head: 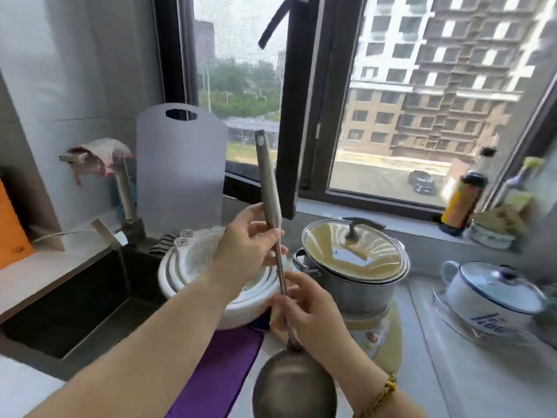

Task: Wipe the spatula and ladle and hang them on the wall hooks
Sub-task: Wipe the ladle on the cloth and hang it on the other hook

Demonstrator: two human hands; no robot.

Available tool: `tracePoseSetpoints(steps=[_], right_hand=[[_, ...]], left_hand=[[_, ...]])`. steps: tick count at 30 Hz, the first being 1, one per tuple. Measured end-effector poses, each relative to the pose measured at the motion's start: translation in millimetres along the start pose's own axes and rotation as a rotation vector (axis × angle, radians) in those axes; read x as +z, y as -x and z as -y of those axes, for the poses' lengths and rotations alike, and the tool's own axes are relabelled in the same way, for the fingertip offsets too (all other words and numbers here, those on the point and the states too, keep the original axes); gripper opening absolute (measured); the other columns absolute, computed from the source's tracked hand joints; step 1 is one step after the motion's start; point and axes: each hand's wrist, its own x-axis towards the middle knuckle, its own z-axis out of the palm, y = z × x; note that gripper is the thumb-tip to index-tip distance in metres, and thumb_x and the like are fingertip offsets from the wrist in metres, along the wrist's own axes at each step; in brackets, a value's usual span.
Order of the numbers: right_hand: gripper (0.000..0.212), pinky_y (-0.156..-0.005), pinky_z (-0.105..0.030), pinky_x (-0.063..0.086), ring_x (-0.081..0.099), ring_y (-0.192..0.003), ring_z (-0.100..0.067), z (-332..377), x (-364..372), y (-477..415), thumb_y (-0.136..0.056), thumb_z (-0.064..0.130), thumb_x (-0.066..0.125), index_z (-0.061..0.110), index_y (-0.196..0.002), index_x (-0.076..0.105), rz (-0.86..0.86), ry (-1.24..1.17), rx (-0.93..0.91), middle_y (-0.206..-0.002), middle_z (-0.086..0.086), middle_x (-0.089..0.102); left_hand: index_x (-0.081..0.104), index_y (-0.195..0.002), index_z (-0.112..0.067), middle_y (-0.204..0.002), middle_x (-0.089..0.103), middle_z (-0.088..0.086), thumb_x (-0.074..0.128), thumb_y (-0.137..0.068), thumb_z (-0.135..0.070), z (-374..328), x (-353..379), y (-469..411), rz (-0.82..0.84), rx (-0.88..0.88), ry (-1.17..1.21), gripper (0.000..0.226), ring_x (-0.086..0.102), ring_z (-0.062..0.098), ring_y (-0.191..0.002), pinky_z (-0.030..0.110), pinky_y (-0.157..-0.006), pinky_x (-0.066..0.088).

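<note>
Gripped upright over the counter, the ladle [284, 297] is pinched at its handle by the left hand [241, 248] and clasped lower down by the right hand [304, 309] — wiping seemingly underway, no hooks or spatula in view, hanging not yet done.

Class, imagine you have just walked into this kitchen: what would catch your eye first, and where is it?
The ladle stands out, held upright at centre, bowl down near the bottom edge, with the left hand on its upper handle and the right hand around the lower shaft. Just right of it sits a steel pot with a glass lid. Behind, the big window shows apartment blocks.
</note>
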Motion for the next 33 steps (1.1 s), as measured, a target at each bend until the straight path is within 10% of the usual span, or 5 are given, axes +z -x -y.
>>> tracePoseSetpoints(steps=[7,15,21,25,33], right_hand=[[0.042,-0.061,-0.03,0.055,0.06,-0.048,-0.009,22,-125,19,-0.079,-0.005,0.056,0.036,-0.074,0.06,-0.3,0.038,-0.075,-0.057,0.008,0.065],[0.03,-0.048,-0.012,0.05,0.059,-0.044,-0.002,48,-255,60,-0.085,-0.002,0.05,0.027,-0.086,0.057,-0.505,0.154,-0.123,-0.062,0.004,0.062],[0.022,-0.05,-0.02,0.052,0.056,-0.042,-0.005,51,-340,81,-0.084,-0.003,0.049,0.007,-0.1,0.06,-0.722,0.202,-0.083,-0.061,0.001,0.062],[0.019,-0.049,-0.013,0.049,0.056,-0.042,-0.001,53,-395,89,-0.084,0.002,0.051,0.01,-0.096,0.063,-0.804,0.324,-0.047,-0.059,0.009,0.06],[0.012,-0.047,-0.01,0.045,0.054,-0.041,0.0,66,-486,91,-0.085,0.006,0.051,0.013,-0.086,0.061,-0.927,0.416,-0.107,-0.064,0.001,0.061]], left_hand=[[0.054,-0.091,-0.034,-0.077,0.059,0.0,0.054,-0.081,-0.003,-38,133,-29,0.258,0.081,0.055,0.032,0.066,0.004,-0.052,0.02,-0.051,0.057],[0.05,-0.093,-0.025,-0.077,0.06,-0.003,0.059,-0.079,-0.007,-73,283,-39,0.413,0.172,0.019,0.024,0.062,-0.002,-0.046,0.009,-0.043,0.048],[0.054,-0.104,-0.017,-0.072,0.061,0.0,0.059,-0.079,-0.005,-85,390,-45,0.499,0.137,-0.011,0.028,0.063,0.023,-0.069,0.042,-0.073,0.056],[0.051,-0.076,-0.03,-0.071,0.061,-0.003,0.059,-0.079,-0.008,-89,451,-56,0.572,0.158,-0.028,0.024,0.062,0.012,-0.064,0.032,-0.064,0.055],[0.053,-0.113,-0.014,-0.071,0.059,-0.003,0.058,-0.079,-0.007,-116,556,-81,0.644,0.258,-0.118,0.035,0.061,0.009,-0.059,0.017,-0.044,0.05]])
